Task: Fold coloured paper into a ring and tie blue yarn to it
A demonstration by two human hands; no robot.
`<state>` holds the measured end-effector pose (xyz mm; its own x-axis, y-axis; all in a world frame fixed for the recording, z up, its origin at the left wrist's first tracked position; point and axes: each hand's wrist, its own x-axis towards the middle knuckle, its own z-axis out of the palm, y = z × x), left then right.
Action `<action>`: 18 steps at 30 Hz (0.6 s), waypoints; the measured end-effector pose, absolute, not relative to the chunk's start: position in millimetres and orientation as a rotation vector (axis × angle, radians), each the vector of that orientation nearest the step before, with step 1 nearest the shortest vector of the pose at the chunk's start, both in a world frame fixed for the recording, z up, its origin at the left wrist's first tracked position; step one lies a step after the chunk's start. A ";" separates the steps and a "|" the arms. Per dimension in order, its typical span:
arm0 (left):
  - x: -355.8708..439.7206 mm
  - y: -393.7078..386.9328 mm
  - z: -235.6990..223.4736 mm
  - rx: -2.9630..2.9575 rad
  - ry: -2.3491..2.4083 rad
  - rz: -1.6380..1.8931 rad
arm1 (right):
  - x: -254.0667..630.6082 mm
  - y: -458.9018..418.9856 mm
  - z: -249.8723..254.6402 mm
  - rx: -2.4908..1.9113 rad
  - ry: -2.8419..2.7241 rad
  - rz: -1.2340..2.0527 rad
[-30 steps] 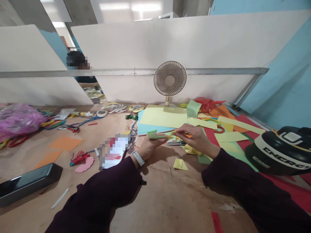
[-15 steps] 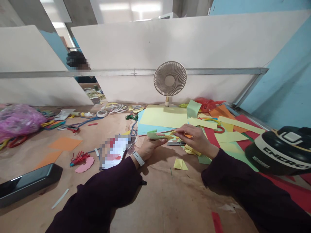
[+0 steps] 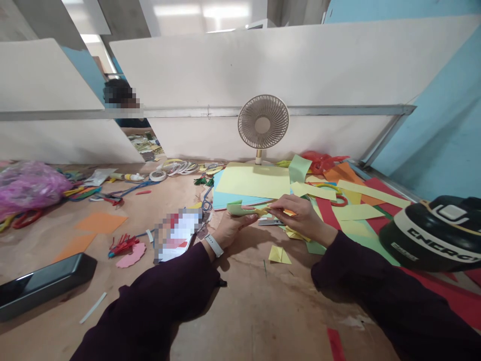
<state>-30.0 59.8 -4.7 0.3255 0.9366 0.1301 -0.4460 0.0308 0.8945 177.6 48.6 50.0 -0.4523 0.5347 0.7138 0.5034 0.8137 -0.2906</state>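
My left hand [image 3: 232, 226] is closed around a small folded green paper piece [image 3: 240, 208], held just above the table. My right hand [image 3: 300, 215] pinches a small yellow paper piece [image 3: 265, 210] that touches the green piece's right end. Both sleeves are dark purple, and a white band sits on my left wrist. A folded yellow paper triangle [image 3: 278, 254] lies on the table below my hands. A dark cutter-like tool [image 3: 267, 222] lies under my right hand.
Sheets of coloured paper [image 3: 255, 181] spread behind and right of my hands. A small fan [image 3: 263, 123] stands at the back. A black helmet [image 3: 436, 231] sits right, a phone [image 3: 176, 234] and black case [image 3: 41, 283] left. Tape rolls [image 3: 158, 175], a pink bag [image 3: 28, 184]. Another person behind the partition.
My right hand has shifted slightly to the right and up at the yellow piece. My left hand and the green piece have stayed in place.
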 end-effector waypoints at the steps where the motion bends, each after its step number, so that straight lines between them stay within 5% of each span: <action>1: -30.0 59.8 -4.7 1.054 0.591 1.168 | 177.7 48.7 50.0 -0.757 -2.130 0.047; 18: -29.8 59.2 -1.5 1.190 0.597 1.167 | 185.7 53.7 50.8 -0.748 -2.156 0.234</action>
